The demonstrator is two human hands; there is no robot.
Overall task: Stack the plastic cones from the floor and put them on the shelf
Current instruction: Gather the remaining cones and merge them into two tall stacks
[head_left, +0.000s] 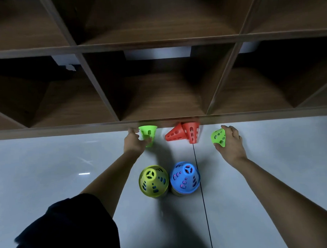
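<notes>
My left hand (134, 141) grips a green cone (148, 134) that stands upside down on the floor by the shelf's base. My right hand (231, 142) holds a second green cone (218, 136), fingers curled round it. Between the hands lie two red cones (183, 134), one on its side, one upside down, touching each other. Nearer to me stand a yellow-green cone (154, 180) and a blue cone (185, 177), both upright on the floor, side by side.
A dark wooden shelf (159, 122) with open cube compartments fills the upper half, its lower edge just above the cones. The white tiled floor (67, 164) has a dark seam (202, 187) running toward me. My dark-clothed knee (70, 229) is at bottom left.
</notes>
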